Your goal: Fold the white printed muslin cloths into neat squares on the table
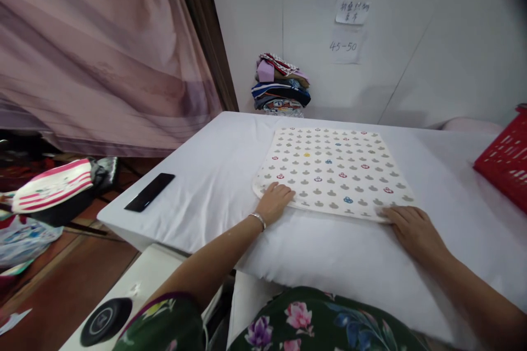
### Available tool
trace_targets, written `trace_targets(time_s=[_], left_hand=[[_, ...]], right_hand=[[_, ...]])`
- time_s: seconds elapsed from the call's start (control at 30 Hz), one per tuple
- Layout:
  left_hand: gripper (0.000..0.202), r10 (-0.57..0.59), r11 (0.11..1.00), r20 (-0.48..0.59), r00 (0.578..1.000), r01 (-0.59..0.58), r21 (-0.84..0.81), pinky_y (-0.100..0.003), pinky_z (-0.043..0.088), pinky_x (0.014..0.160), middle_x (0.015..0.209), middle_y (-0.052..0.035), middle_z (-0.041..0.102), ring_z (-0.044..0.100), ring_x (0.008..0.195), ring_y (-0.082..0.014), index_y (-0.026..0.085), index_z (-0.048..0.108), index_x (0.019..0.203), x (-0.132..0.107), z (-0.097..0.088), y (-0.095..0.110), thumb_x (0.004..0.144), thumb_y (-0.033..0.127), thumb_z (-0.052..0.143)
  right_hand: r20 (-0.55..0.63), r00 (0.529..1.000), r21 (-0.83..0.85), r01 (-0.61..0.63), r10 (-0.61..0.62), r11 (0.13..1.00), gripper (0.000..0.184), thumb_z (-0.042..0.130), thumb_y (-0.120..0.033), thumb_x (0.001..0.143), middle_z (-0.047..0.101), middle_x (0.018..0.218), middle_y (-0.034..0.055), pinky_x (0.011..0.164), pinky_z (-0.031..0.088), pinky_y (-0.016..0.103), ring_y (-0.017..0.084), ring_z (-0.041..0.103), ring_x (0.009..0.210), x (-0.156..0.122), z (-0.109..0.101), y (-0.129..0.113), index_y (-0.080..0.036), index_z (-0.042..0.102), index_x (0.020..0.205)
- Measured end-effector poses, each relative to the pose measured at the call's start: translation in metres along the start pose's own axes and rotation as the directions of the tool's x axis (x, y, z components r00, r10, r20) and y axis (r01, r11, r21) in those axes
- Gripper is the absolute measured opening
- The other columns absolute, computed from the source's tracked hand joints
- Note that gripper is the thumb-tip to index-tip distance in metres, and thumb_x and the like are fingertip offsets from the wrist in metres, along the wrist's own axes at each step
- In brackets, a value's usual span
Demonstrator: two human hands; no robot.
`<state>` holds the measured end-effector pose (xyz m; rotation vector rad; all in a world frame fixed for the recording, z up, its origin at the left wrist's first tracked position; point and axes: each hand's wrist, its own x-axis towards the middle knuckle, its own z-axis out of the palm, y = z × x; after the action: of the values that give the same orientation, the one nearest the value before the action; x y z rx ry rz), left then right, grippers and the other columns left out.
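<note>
A white cloth (325,170) printed with grey shapes and a few red, blue and yellow ones lies spread flat on the white-covered table. My left hand (275,203), with a bracelet at the wrist, rests on its near edge toward the left corner, fingers stretched over the fabric. At the near right corner, my right hand (418,230) lies palm down with its fingertips on the cloth's edge. Both hands look open, and their thumbs are mostly hidden.
A stack of folded clothes (282,85) stands beyond the table's far edge. A black phone (150,192) lies at the left, and a red basket (508,156) is at the far right. Handwritten paper notes (346,44) hang on the wall. A pink curtain (107,49) hangs at left.
</note>
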<state>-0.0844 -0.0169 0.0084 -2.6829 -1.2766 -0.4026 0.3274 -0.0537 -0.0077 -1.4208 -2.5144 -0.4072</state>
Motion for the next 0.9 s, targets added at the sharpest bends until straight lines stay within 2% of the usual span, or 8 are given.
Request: trace_targets(time_s=[0.13,0.23,0.37,0.47,0.57,0.67,0.8,0.9], left_hand=[[0.031,0.071,0.997,0.032,0.997,-0.07,-0.036,-0.036,0.038,0.087,0.097,-0.0073,0.061,0.053,0.093,-0.019,0.017,0.055,0.104,0.025,0.008,0.02,0.082,0.004,0.037],[0.027,-0.037,0.99,0.096,0.995,0.05,-0.129,-0.033,0.042,0.079,0.096,-0.0069,0.062,0.056,0.09,-0.02,0.019,0.055,0.104,0.041,0.006,0.021,0.081,0.01,0.043],[0.024,-0.17,0.932,0.28,0.945,0.246,-0.266,-0.029,0.045,0.067,0.087,-0.0019,0.065,0.06,0.08,-0.0199,0.025,0.058,0.102,0.057,-0.003,0.008,0.079,0.029,0.055],[0.023,-0.172,0.925,0.334,0.927,0.269,-0.27,-0.028,0.045,0.064,0.081,-0.0009,0.065,0.06,0.076,-0.02,0.025,0.058,0.1,0.064,-0.007,0.001,0.078,0.033,0.055],[0.026,-0.106,0.951,0.26,0.96,0.174,-0.255,-0.031,0.045,0.071,0.095,-0.0038,0.064,0.059,0.086,-0.0206,0.022,0.055,0.106,0.064,-0.006,0.004,0.081,0.025,0.051],[0.033,0.048,0.984,0.071,0.996,-0.035,-0.175,-0.035,0.041,0.084,0.117,-0.0076,0.056,0.053,0.101,-0.0209,0.018,0.051,0.112,0.06,0.0,0.014,0.079,0.012,0.048],[0.033,0.251,0.963,-0.069,0.965,-0.256,-0.079,-0.036,0.037,0.09,0.125,-0.0083,0.051,0.047,0.109,-0.0195,0.017,0.052,0.106,0.054,0.013,0.028,0.081,0.003,0.038],[0.029,0.314,0.945,-0.092,0.945,-0.32,-0.065,-0.038,0.035,0.094,0.128,-0.0081,0.048,0.045,0.113,-0.0189,0.017,0.054,0.102,0.052,0.02,0.036,0.084,0.004,0.036]], right_hand=[[0.005,1.0,0.074,0.021,-0.021,0.997,0.036,0.038,-0.011,0.077,0.062,0.104,0.0106,0.082,0.039,0.042,0.026,0.055,0.095,0.028,0.001,-0.018,-0.018,0.057,0.107],[0.052,0.999,0.172,-0.022,0.013,0.985,0.037,0.038,-0.015,0.078,0.062,0.106,0.0102,0.082,0.041,0.04,0.025,0.056,0.096,0.043,0.003,-0.019,-0.019,0.055,0.111],[0.285,0.949,0.336,-0.23,0.134,0.913,0.032,0.041,-0.031,0.082,0.063,0.107,0.005,0.076,0.046,0.034,0.023,0.059,0.093,0.059,-0.003,-0.004,-0.024,0.054,0.11],[0.418,0.902,0.408,-0.291,0.106,0.865,0.026,0.044,-0.037,0.081,0.066,0.098,0.0004,0.072,0.047,0.033,0.022,0.06,0.087,0.069,-0.009,0.007,-0.028,0.058,0.101],[0.462,0.882,0.43,-0.315,0.093,0.846,0.024,0.045,-0.037,0.079,0.066,0.092,-0.0003,0.071,0.046,0.032,0.021,0.06,0.084,0.076,-0.013,0.012,-0.028,0.059,0.097],[0.467,0.88,0.448,-0.315,0.082,0.836,0.025,0.043,-0.037,0.079,0.066,0.089,0.001,0.069,0.046,0.032,0.022,0.06,0.081,0.078,-0.013,0.012,-0.027,0.059,0.096],[0.433,0.9,0.473,-0.269,0.045,0.839,0.023,0.042,-0.036,0.081,0.066,0.091,0.0021,0.069,0.046,0.033,0.022,0.06,0.081,0.075,-0.014,0.007,-0.026,0.059,0.094],[0.396,0.916,0.458,-0.261,0.068,0.85,0.023,0.042,-0.034,0.081,0.065,0.097,0.0019,0.073,0.046,0.034,0.022,0.06,0.085,0.072,-0.015,0.002,-0.027,0.057,0.096]])
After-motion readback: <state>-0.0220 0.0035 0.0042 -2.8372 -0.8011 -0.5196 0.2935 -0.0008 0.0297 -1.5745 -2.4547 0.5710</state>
